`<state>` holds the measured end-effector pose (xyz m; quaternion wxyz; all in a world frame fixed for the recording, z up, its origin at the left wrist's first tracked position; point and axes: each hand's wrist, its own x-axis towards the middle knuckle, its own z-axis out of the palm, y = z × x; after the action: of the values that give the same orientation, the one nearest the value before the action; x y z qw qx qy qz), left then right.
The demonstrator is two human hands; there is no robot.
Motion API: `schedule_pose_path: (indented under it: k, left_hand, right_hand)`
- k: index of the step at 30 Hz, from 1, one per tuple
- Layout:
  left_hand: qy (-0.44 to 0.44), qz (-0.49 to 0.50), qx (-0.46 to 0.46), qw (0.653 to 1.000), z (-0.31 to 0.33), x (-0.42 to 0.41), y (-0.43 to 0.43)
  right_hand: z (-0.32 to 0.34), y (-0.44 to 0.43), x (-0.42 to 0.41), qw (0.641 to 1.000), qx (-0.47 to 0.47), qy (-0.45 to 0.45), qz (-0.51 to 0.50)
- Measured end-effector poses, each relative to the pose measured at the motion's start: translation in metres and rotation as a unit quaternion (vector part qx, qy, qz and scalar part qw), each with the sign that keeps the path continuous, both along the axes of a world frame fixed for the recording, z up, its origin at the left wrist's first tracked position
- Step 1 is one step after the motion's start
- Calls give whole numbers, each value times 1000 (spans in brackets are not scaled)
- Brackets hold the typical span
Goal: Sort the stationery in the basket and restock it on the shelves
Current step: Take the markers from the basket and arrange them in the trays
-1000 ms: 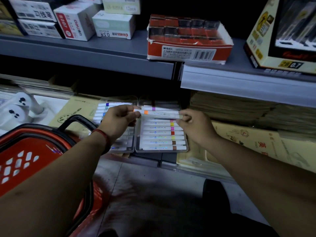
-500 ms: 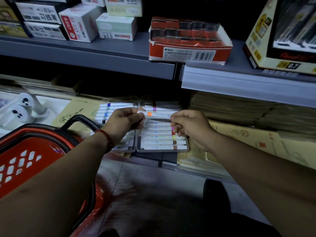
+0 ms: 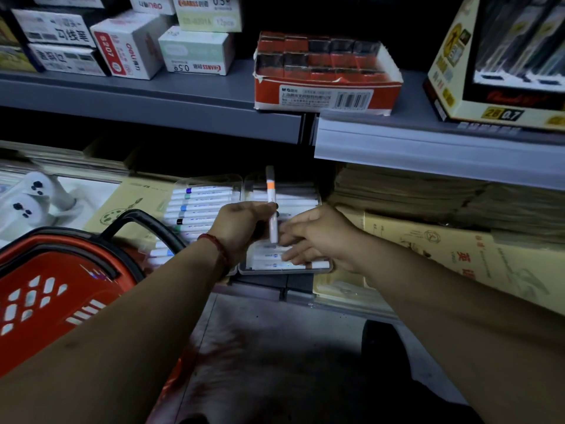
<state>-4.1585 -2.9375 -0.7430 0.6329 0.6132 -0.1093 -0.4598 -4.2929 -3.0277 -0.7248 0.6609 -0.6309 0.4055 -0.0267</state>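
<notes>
Change: the orange-banded marker (image 3: 271,203), held level between both hands a second ago, now stands almost upright in the left hand (image 3: 241,224) alone, while the right hand (image 3: 315,237) has let go and dropped to the marker case (image 3: 284,272)
Meaning: probably the right hand is clearing or checking a slot, so this marker is sorted but not yet back in its row
Left hand: closed round the marker's lower half, thumb and fingers curled on the barrel, with the orange band and cap end sticking up above the knuckles
Right hand: open and holding nothing, fingers (image 3: 289,255) nearly straight and laid on the white markers in the case's right half
Doubt: in this dim light I cannot tell whether those fingers press the markers aside or only rest on them
Marker's place: above the case's right half, touching only the left hand, its lower tip just beside the right hand's fingers
Case: lies open on the lower shelf (image 3: 299,293), with rows of markers in both halves
Basket (image 3: 46,295): red, at the lower left beside the left forearm, its contents out of view
</notes>
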Motion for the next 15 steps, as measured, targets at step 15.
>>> schedule_pose_path:
  k: [15]
  left_hand:
    - [-632,-189,246,710,-30,6,-43]
  right_hand:
    - [-29,-41,-31,938,-333,91,22]
